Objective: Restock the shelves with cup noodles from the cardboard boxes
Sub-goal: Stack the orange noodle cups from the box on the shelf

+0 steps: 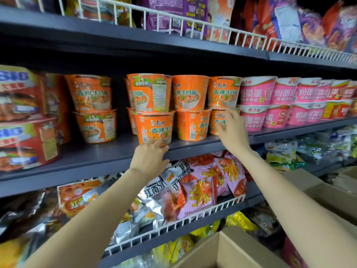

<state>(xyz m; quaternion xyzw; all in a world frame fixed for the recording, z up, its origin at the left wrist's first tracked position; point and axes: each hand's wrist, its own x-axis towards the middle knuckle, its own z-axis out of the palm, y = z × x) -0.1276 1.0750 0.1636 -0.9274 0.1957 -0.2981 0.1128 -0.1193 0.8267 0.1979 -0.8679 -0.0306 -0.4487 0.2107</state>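
A dark grey metal shelf [92, 159] runs across the scene at chest height, with another shelf above edged by a white wire rail [193, 22] and one below holding silver and pink snack bags [193, 182]. Open brown cardboard boxes [231, 250] sit near, at the lower right. On the middle shelf, large red noodle tubs [27, 140] stand at the far left, pink noodle cups [286, 105] fill the right, and orange cup noodles [189, 107] are stacked two high in the centre, with a gap between the left stack and the rest. The left hand [148, 157] reaches up at the shelf edge, its fingers curled against the base of the nearest lower orange cup [154, 126], which stands upright at the shelf's front lip. The right hand [233, 128] is spread wide, fingers relaxed, in front of the rightmost lower orange cup [216, 122] beside the pink ones; whether it touches that cup I cannot tell
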